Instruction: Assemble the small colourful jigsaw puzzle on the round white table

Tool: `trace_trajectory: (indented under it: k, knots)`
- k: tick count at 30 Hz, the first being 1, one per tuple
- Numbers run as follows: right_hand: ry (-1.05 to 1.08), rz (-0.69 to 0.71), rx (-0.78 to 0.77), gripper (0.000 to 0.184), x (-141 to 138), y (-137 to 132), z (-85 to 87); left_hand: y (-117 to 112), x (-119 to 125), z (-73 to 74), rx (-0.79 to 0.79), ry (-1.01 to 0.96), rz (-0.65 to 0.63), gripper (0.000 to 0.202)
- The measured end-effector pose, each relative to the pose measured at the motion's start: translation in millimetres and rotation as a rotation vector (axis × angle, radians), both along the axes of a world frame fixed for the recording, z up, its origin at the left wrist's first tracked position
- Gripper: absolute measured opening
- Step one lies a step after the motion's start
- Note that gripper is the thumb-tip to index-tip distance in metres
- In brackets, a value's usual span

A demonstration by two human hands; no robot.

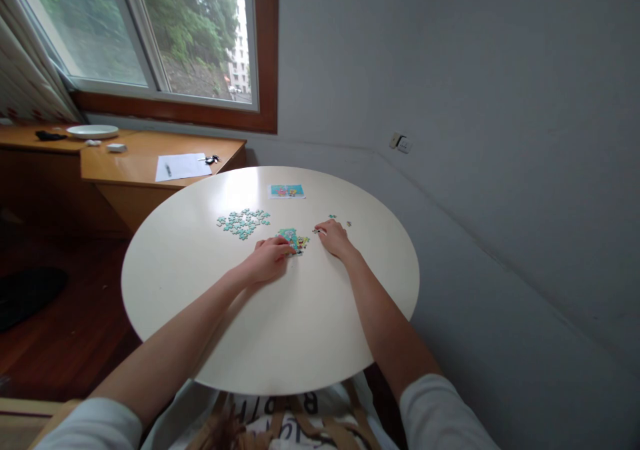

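On the round white table (pixel 280 330) lies a small joined patch of colourful puzzle pieces (pixel 295 240). My left hand (pixel 270 258) rests at its left edge, fingers curled and pressing on the patch. My right hand (pixel 334 237) sits just to the right of it, fingers pinched on a small puzzle piece (pixel 318 231). A loose heap of teal puzzle pieces (pixel 244 222) lies to the left, and a small picture card (pixel 287 191) lies further back. Two or three stray pieces (pixel 340 220) lie beyond my right hand.
A wooden desk (pixel 135 170) stands behind the table under a window (pixel 150 30), bearing a sheet of paper (pixel 181 167), a white plate (pixel 93 131) and small items. A grey wall with a socket (pixel 401 143) runs along the right. Dark wooden floor lies to the left.
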State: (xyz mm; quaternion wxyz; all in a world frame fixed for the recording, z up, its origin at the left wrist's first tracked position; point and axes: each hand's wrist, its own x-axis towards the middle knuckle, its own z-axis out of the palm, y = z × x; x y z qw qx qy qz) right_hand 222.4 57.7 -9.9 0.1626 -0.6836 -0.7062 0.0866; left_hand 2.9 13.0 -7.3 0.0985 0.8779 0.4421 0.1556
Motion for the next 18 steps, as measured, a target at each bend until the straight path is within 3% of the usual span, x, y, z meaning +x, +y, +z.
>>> trace_trajectory:
  k: [18]
  knots:
    - [0.095, 0.081, 0.026, 0.013, -6.3, -2.1, 1.4, -1.8, 1.2, -1.3, 0.025, 0.027, 0.029, 0.045]
